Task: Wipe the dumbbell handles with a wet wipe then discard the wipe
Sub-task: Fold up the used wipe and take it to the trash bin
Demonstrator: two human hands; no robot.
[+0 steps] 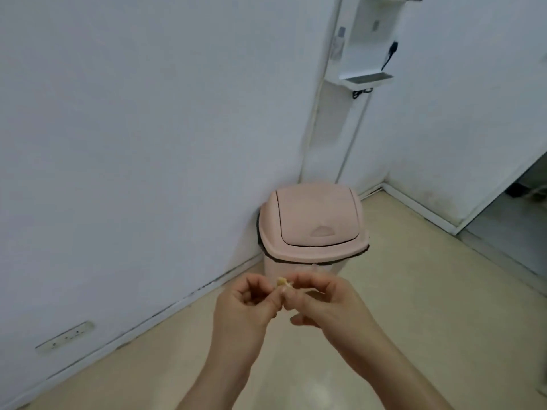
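Both hands were raised in front of the bin (296,266), with the fingers of each curled inward. The left hand (245,303) and right hand (328,300) together pinched a small, pale crumpled wad, judged to be the wipe (282,282). It was too small and blurred to confirm. The wipe was held just short of the bin, below the level of the lid (313,217). No dumbbells were in view. The lid lay shut, so disposal appeared to be the step in hand and not yet done. The main risk was that a wad this light would not push the flap open, and if released onto it could slide off to the floor (384,321). A damp wipe could also cling to a fingertip on release. One hand probably needed to press the flap inward.
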